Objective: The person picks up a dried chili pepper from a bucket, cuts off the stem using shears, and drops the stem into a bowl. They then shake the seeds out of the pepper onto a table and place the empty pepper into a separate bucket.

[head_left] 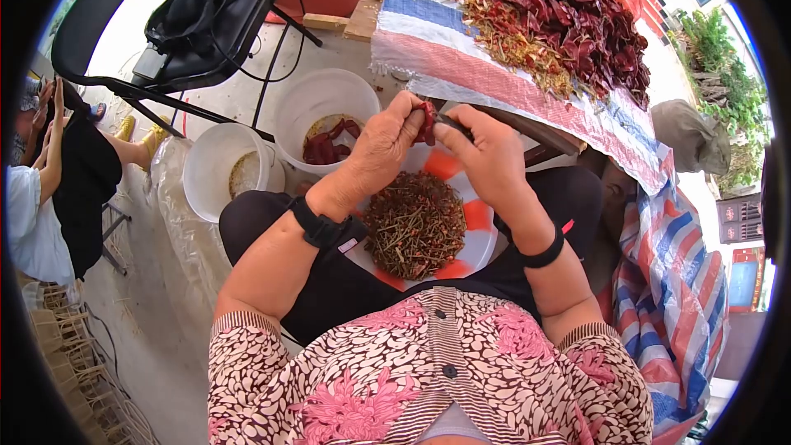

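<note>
My left hand (386, 136) is closed on a dried red chili pepper (426, 122), held up in front of me. Close against it, my right hand (486, 148) grips a small dark tool (449, 121); fingers cover most of it, so its kind cannot be made out. Below both hands, between my knees, a white basin with orange-red patches (478, 239) holds a heap of chili stems and scraps (416, 231). Left of my hands, a white bucket (317, 86) has several dark red chili pieces (329, 144) at its bottom.
A second white bucket (206, 169) stands nearer on the left. Ahead, a striped sheet (428, 41) bears piled dried chilies (568, 25) and loose seeds. A black folding chair (222, 49) holds a black bag (194, 12). Another person (45, 189) sits at far left.
</note>
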A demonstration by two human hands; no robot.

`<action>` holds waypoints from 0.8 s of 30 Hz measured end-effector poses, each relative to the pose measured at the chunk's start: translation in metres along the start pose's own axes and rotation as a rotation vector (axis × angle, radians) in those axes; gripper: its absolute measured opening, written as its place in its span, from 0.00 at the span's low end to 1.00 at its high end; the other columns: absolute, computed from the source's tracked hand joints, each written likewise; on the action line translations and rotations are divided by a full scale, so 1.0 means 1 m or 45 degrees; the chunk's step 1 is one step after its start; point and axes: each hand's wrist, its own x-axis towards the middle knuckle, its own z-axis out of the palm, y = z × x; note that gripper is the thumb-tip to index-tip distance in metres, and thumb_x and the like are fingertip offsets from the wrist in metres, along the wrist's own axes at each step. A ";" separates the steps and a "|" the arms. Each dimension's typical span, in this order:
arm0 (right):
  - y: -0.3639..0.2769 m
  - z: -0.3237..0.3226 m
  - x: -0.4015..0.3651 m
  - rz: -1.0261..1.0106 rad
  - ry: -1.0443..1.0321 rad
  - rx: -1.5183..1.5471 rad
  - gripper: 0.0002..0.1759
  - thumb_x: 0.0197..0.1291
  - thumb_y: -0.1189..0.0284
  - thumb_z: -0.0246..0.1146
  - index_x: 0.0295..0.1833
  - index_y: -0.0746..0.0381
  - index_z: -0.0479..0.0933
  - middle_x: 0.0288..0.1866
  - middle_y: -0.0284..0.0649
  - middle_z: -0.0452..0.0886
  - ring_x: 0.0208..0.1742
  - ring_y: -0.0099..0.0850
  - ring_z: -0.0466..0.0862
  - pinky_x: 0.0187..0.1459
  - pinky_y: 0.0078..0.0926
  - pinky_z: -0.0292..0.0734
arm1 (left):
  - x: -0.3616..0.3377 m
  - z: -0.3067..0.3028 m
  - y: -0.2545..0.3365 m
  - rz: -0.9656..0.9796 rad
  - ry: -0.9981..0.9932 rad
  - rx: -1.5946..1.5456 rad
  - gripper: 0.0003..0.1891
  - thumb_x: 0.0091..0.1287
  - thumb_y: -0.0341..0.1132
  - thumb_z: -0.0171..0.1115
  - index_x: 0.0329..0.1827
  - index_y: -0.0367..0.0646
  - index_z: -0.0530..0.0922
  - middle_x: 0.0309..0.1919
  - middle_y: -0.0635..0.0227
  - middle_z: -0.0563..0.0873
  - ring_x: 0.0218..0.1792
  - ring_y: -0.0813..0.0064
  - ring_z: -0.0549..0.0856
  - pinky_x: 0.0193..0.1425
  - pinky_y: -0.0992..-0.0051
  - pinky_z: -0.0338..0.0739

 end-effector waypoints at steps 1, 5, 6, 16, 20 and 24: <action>0.011 0.003 0.003 0.136 -0.116 0.339 0.14 0.65 0.60 0.61 0.43 0.60 0.77 0.26 0.32 0.76 0.26 0.27 0.76 0.27 0.24 0.69 | -0.001 0.000 0.001 -0.007 -0.026 0.055 0.07 0.78 0.33 0.44 0.47 0.40 0.70 0.35 0.73 0.75 0.37 0.85 0.73 0.43 0.82 0.72; 0.006 -0.011 0.003 0.569 -0.295 1.229 0.16 0.71 0.58 0.56 0.38 0.59 0.74 0.21 0.21 0.63 0.17 0.10 0.58 0.19 0.11 0.49 | -0.005 0.005 -0.001 0.072 -0.070 0.105 0.06 0.77 0.32 0.45 0.46 0.40 0.70 0.33 0.70 0.77 0.33 0.81 0.74 0.41 0.79 0.73; 0.003 -0.014 0.003 0.513 -0.251 1.172 0.15 0.70 0.59 0.57 0.38 0.59 0.75 0.22 0.22 0.64 0.18 0.10 0.58 0.20 0.11 0.50 | -0.005 0.005 -0.001 0.026 -0.066 0.027 0.07 0.78 0.33 0.45 0.47 0.40 0.70 0.34 0.71 0.77 0.34 0.82 0.73 0.41 0.80 0.72; -0.004 -0.025 -0.015 -0.161 -0.013 0.021 0.15 0.62 0.61 0.64 0.44 0.62 0.77 0.30 0.39 0.77 0.28 0.32 0.77 0.32 0.31 0.72 | -0.010 -0.003 0.017 -0.230 -0.050 -0.376 0.10 0.77 0.40 0.48 0.52 0.45 0.70 0.40 0.77 0.76 0.37 0.89 0.72 0.43 0.86 0.69; -0.014 -0.027 -0.014 -0.240 0.004 -0.229 0.16 0.60 0.59 0.63 0.45 0.60 0.78 0.33 0.42 0.79 0.32 0.42 0.80 0.33 0.36 0.73 | -0.010 -0.005 0.016 -0.171 -0.046 -0.366 0.09 0.76 0.40 0.51 0.50 0.46 0.70 0.38 0.78 0.76 0.36 0.90 0.72 0.42 0.87 0.69; -0.014 -0.024 -0.012 -0.270 -0.007 -0.326 0.15 0.60 0.59 0.63 0.44 0.59 0.77 0.34 0.39 0.79 0.33 0.43 0.81 0.33 0.37 0.73 | -0.011 -0.009 0.012 -0.186 -0.112 -0.391 0.08 0.75 0.40 0.53 0.48 0.46 0.71 0.37 0.78 0.76 0.36 0.91 0.72 0.41 0.87 0.69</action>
